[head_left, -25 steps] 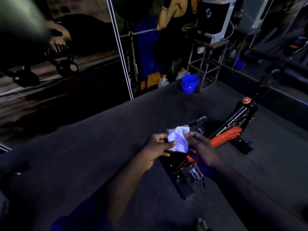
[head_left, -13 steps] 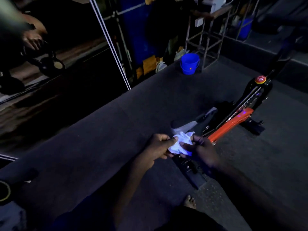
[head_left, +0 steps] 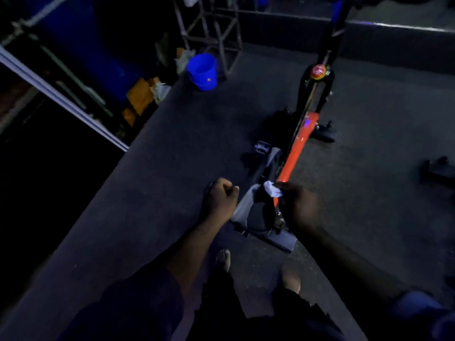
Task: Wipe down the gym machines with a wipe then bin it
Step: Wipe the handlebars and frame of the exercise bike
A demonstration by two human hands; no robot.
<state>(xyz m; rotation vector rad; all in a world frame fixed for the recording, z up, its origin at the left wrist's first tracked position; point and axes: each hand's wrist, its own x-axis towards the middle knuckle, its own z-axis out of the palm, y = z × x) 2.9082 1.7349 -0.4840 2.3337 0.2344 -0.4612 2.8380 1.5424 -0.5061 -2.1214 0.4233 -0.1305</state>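
An exercise bike with an orange and black frame stands on the dark floor in front of me, its grey and black saddle nearest. My right hand pinches a crumpled white wipe just above the saddle's front end, by the orange bar. My left hand hovers to the left of the saddle with its fingers curled into a fist, holding nothing. A red knob sits on the bike's upright.
A blue bucket stands on the floor at the back, beside a metal stand. A mirror wall with a white frame runs along the left. My bare feet show below the saddle. A dark object lies at the right.
My left hand has let go of the wipe and moved left, closing into a fist. My right hand now holds the wipe alone. The view has tilted down and nearer to the saddle.
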